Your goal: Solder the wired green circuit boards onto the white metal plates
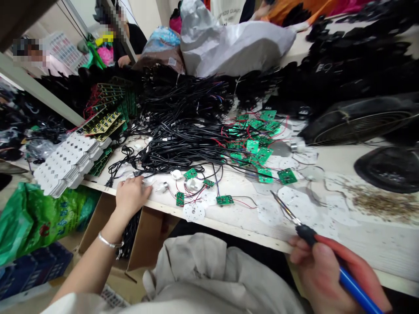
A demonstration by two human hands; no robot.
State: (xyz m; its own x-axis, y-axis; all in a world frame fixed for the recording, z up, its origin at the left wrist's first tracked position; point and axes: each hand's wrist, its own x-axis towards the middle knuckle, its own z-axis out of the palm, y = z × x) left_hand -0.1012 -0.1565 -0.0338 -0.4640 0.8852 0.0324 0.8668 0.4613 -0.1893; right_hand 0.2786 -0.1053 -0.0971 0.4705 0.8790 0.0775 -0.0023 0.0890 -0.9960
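My right hand (pixel 322 266) is closed around a soldering iron (pixel 347 279) with a blue handle and a black collar. Its metal tip points up and left, over white round discs (pixel 296 203) on the table. At the table's front edge, my left hand (pixel 132 194) lies with thumb and fingers apart, beside black cable ends and a small white motor (pixel 161 187). No held thing shows in it, though its fingertips are partly hidden. Right of it, small green circuit boards (pixel 224 200) with thin red and black wires lie near a perforated white disc (pixel 194 211).
A large heap of black cables (pixel 183 135) covers the middle. Stacked white panels (pixel 68 163) overhang the edge at left. A black round fan (pixel 363 120) and a dark pad (pixel 389 168) stand at right. Below is an open cardboard box (pixel 147 237). Another person (pixel 132 41) sits behind.
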